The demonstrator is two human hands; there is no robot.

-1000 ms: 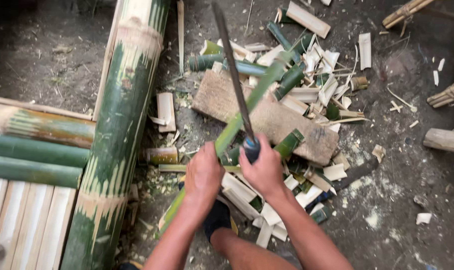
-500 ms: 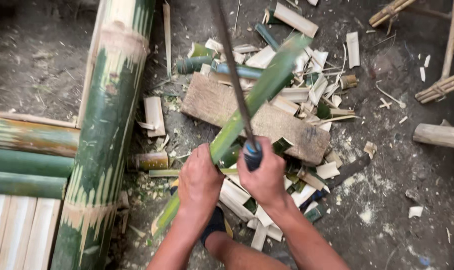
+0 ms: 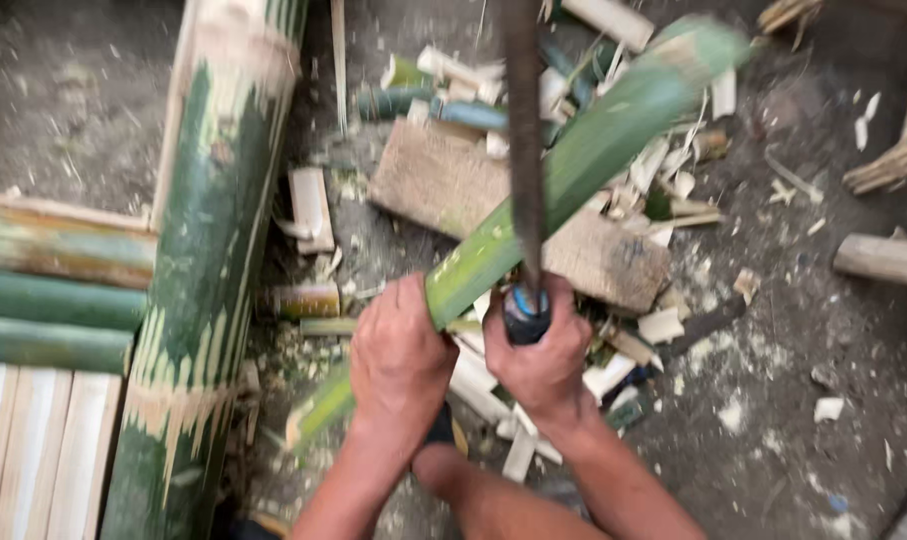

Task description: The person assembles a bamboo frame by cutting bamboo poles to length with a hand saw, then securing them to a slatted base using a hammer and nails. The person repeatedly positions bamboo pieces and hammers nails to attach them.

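Green bamboo strip (image 3: 573, 180) slants over the wooden block (image 3: 453, 190), left hand (image 3: 398, 355) clamped around it, right hand (image 3: 543, 350) gripping the long blade (image 3: 523, 130). Risk: a glancing chop could slide toward those left fingers.

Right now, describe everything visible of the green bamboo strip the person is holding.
The green bamboo strip is a long, narrow split piece with a smooth green skin and pale streaks near its lower end. It slants from lower left to upper right, its far end blurred above the wooden block. The left hand grips it low down. A dark blade, held by the right hand, crosses in front of it.
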